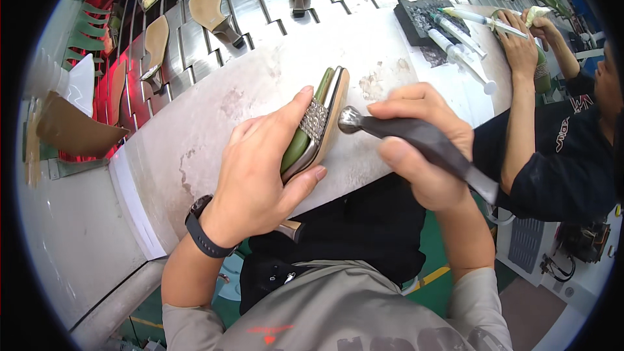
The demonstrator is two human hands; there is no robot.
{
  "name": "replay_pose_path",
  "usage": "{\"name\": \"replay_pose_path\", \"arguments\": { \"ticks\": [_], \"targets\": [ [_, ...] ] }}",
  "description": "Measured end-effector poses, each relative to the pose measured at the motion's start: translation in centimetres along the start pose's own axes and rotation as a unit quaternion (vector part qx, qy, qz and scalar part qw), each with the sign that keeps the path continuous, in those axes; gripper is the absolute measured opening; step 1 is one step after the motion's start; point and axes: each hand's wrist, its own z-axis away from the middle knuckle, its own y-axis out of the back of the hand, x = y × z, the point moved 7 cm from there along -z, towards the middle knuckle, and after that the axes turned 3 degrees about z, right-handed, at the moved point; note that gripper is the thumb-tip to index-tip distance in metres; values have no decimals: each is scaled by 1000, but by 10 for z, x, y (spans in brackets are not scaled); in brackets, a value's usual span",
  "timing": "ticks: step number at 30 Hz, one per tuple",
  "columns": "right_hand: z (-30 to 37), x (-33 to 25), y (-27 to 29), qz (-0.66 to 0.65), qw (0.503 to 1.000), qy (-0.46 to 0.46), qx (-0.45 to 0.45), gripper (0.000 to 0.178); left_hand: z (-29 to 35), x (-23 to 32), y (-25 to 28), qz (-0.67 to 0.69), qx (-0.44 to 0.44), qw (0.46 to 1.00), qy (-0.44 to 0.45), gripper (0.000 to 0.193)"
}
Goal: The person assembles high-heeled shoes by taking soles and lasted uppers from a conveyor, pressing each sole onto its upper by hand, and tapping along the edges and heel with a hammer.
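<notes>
My left hand (253, 162) grips a green heeled shoe (297, 149) by its side, over the worktable. A glittering strap (314, 120) crosses the shoe, and its tan sole (335, 114) is turned to the right. The heel (290, 229) pokes out below my wrist. Closed around a dark shoemaker's hammer (422, 140) is my right hand (429, 149). The hammer's round metal face (350, 119) is beside the sole, and I cannot tell whether the two touch. Its flared end points to the lower right; any handle is hidden by my hand.
Several heeled shoes, one of them sole up (211, 10), lie on a slatted metal conveyor (260, 0) beyond the worktable (162, 149). Syringes (461, 58) rest by a dark block (416, 23) at the right. A co-worker's hands (517, 45) work nearby. Brown sheet material (75, 127) is at the left.
</notes>
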Motion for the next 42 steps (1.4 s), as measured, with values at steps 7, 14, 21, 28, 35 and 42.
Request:
{"name": "replay_pose_path", "arguments": {
  "ticks": [7, 14, 21, 28, 35, 42],
  "targets": [
    [-20, 16, -6, -195, 973, -122, 29, 28, -2, -2, 2, 4, -5, 1000, -14, 102],
    [46, 34, -48, -340, 923, -147, 104, 37, -6, 1, 3, -13, -43, 999, -19, 105],
    [-15, 0, -23, -118, 990, -71, -32, 35, -3, -3, 5, -6, -53, 998, -15, 107],
    [-61, 16, -14, -69, 990, -119, 3, 23, 0, -3, 7, -4, -48, 999, -14, 107],
    [-29, -10, -29, -57, 991, -53, -105, 32, 7, -5, 9, 1, -24, 999, -28, 104],
    [-1, -45, -58, 56, 994, 63, -75, 39, 13, -7, 10, 1, 11, 1000, -29, 100]
  ]
}}
